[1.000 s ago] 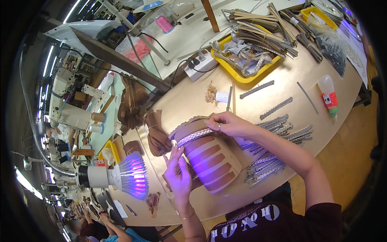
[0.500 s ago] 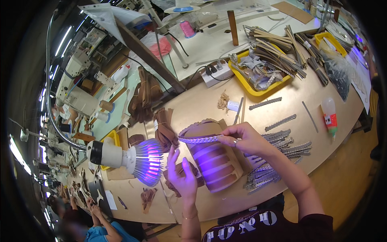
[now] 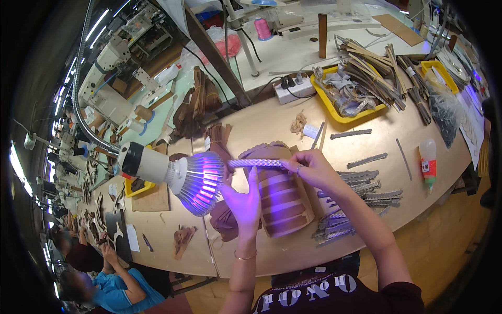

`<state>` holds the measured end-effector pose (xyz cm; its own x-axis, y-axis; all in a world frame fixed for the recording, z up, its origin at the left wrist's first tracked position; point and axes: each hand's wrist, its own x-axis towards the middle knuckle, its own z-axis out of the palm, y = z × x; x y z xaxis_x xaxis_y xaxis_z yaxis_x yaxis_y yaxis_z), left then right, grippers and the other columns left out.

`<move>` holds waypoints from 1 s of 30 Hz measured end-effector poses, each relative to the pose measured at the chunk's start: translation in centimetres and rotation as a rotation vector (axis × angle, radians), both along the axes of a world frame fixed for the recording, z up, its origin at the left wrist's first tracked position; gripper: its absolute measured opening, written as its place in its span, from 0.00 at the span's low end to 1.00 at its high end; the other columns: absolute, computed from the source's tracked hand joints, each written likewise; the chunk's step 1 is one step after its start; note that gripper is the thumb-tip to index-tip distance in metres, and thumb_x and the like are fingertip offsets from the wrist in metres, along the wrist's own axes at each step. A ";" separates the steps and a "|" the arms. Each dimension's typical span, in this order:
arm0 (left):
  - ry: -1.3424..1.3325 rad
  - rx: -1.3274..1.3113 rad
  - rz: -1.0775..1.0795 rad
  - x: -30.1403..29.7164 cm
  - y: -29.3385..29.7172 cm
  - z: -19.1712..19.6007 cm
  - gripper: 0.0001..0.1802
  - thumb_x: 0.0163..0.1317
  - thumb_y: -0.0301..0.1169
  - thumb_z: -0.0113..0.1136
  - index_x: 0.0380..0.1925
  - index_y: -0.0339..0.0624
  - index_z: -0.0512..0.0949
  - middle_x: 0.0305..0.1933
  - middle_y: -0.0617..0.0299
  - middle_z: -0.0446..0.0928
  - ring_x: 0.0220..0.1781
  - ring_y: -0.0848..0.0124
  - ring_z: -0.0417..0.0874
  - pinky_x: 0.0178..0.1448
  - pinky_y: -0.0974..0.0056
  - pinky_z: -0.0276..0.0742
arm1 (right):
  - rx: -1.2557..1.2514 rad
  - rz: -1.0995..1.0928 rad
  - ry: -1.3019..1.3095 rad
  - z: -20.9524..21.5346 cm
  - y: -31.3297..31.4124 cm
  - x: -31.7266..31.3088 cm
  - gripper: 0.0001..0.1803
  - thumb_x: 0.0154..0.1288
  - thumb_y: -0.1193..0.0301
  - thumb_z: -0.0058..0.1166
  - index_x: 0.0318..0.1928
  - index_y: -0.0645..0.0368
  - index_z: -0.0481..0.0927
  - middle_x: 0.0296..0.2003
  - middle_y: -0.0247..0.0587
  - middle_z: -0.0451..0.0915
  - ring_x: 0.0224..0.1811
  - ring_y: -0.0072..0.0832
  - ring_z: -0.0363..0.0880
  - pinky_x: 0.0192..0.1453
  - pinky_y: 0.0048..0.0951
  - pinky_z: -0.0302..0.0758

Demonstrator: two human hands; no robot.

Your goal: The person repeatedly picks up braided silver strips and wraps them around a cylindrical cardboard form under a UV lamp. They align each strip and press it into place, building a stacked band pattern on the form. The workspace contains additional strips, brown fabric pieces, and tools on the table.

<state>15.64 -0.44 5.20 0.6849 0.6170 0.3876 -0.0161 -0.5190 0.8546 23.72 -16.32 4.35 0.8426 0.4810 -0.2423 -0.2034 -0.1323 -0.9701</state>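
A pale braided strap (image 3: pixel 256 163) is stretched level under purple light, above a brown drum-shaped piece with paler bands (image 3: pixel 282 201). My right hand (image 3: pixel 312 166) pinches the strap's right end between thumb and fingers. At its other end is my left hand (image 3: pixel 243 205), fingers curled against the strap and thumb raised to its lower edge. The lamp partly hides those left fingers. Right of the drum-shaped piece, several grey braided straps (image 3: pixel 366 186) lie in a loose pile.
Close by my left hand hangs a finned lamp (image 3: pixel 198 180) on a bendy metal arm. Bundled brown strips (image 3: pixel 218 138) lie behind it. Farther back are a yellow tray (image 3: pixel 348 121) of straps and a power strip (image 3: pixel 293 93). A glue bottle (image 3: pixel 428 162) stands at right.
My left hand has risen to the strap and touches its left end; before, it was open and below it. The strap is now straighter and more level. The view has shifted slightly.
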 end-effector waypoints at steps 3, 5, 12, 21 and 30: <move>0.019 0.424 -0.080 -1.7 -0.2 0.3 0.31 0.61 0.30 0.66 0.62 0.33 0.64 0.65 0.38 0.64 0.70 0.51 0.64 0.71 0.48 0.60 | 0.021 0.051 -0.038 -1.2 0.5 1.7 0.17 0.66 0.60 0.61 0.30 0.62 0.84 0.24 0.29 0.79 0.27 0.14 0.70 0.32 0.20 0.66; 0.162 0.606 -0.313 -3.0 -0.5 0.8 0.28 0.60 0.34 0.67 0.58 0.37 0.71 0.70 0.37 0.60 0.71 0.42 0.62 0.72 0.44 0.59 | -0.015 0.112 -0.021 -1.6 0.1 2.4 0.17 0.67 0.59 0.61 0.29 0.61 0.83 0.24 0.29 0.78 0.27 0.14 0.70 0.33 0.21 0.66; 0.428 0.680 -0.517 -1.6 -0.5 1.9 0.35 0.62 0.51 0.61 0.61 0.38 0.71 0.71 0.34 0.57 0.72 0.38 0.58 0.73 0.42 0.57 | -0.064 0.202 0.019 -2.3 0.1 3.6 0.20 0.66 0.56 0.60 0.28 0.61 0.81 0.23 0.31 0.77 0.28 0.18 0.70 0.35 0.25 0.68; 0.545 0.851 -0.498 -0.9 -1.2 2.2 0.41 0.62 0.59 0.56 0.62 0.35 0.70 0.72 0.31 0.55 0.71 0.36 0.59 0.73 0.42 0.58 | -0.043 0.214 0.019 -3.6 0.2 3.9 0.18 0.66 0.58 0.62 0.30 0.61 0.82 0.23 0.29 0.76 0.26 0.16 0.68 0.31 0.23 0.65; 0.638 0.958 -0.432 -0.3 -2.7 2.1 0.42 0.63 0.59 0.55 0.62 0.33 0.69 0.68 0.24 0.56 0.71 0.34 0.59 0.72 0.41 0.58 | -0.025 0.276 0.001 -2.2 -0.1 5.1 0.16 0.64 0.61 0.63 0.30 0.63 0.84 0.20 0.28 0.76 0.24 0.15 0.67 0.28 0.24 0.65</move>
